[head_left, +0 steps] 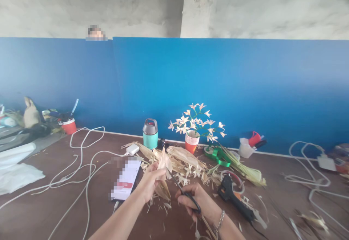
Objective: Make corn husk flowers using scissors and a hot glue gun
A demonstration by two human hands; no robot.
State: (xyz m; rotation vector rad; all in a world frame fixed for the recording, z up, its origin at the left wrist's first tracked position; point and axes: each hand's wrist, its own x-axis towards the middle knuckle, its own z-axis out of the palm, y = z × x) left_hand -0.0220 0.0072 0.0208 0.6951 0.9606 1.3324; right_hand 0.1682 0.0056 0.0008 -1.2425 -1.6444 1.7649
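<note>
A pale, dry corn husk piece [165,160] stands upright in my left hand [150,182], pinched between thumb and fingers. My right hand [196,200] is closed round the black handles of a pair of scissors [183,192]. The blades point up and left, close to the husk's right edge; whether they touch it I cannot tell. Behind and around my hands lie more dry husks [185,155] and small cut scraps. White star-shaped flowers [188,123] on green stems stand in a stack of paper cups [192,142] beyond the husks.
Left of my hands lies a phone [125,180] with white cables [87,182]. A teal jar [150,134] stands behind. To the right are a black glue gun [235,198], green ribbon [218,155], pale stalks [247,167] and a white cup [246,148]. A blue partition [218,76] runs behind, a person's head [96,33] above it.
</note>
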